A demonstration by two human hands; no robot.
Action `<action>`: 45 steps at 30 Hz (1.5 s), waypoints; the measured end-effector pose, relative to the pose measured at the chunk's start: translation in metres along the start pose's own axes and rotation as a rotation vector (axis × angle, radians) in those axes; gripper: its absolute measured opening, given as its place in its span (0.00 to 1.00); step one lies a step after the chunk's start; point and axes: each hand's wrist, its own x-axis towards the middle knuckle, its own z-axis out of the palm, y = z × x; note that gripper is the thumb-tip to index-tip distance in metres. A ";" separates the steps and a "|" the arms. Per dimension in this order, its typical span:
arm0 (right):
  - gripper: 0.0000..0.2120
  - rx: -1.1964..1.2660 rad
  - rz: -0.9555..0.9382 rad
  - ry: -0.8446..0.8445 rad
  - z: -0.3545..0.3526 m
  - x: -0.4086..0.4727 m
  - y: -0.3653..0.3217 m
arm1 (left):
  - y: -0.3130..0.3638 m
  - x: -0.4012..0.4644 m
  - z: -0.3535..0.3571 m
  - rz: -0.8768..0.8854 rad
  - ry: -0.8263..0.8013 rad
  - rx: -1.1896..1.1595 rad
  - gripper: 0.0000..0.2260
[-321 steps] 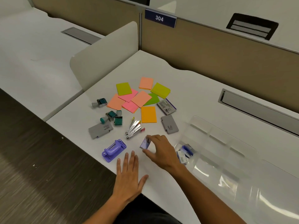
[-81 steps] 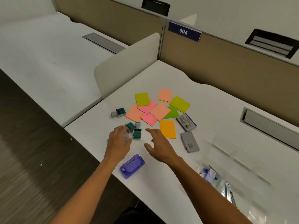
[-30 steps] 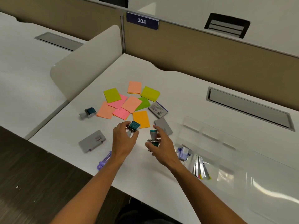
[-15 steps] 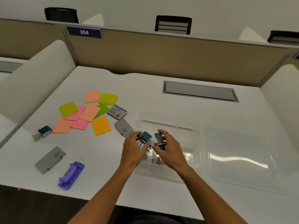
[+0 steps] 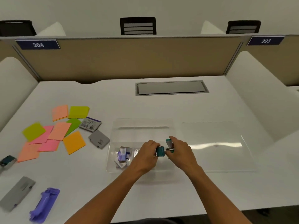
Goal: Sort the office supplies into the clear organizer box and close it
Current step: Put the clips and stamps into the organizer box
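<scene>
Both hands [image 5: 146,156] [image 5: 180,153] pinch teal stamps [image 5: 160,151] above organizer box [image 5: 142,123].

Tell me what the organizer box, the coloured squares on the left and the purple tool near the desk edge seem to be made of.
Organizer box: clear rigid plastic, glossy; the desk shows through and its open lid catches a glare streak.
Coloured squares: matte paper, probably sticky notes; thin, flat, no shine.
Purple tool: looks like moulded plastic, slightly translucent with soft highlights; blurred, so uncertain.
</scene>
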 end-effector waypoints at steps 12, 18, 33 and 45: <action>0.32 0.229 0.172 -0.004 -0.010 0.014 -0.002 | -0.007 0.026 -0.018 0.295 -0.292 0.337 0.23; 0.31 0.179 0.188 0.066 -0.009 0.011 -0.001 | 0.006 0.036 -0.013 0.408 -0.374 0.521 0.24; 0.31 0.069 0.145 0.016 0.004 0.008 -0.007 | -0.006 0.036 -0.007 0.342 -0.318 0.477 0.18; 0.24 -0.211 0.081 -0.014 0.031 0.003 -0.026 | -0.061 -0.023 -0.012 0.119 0.143 0.027 0.11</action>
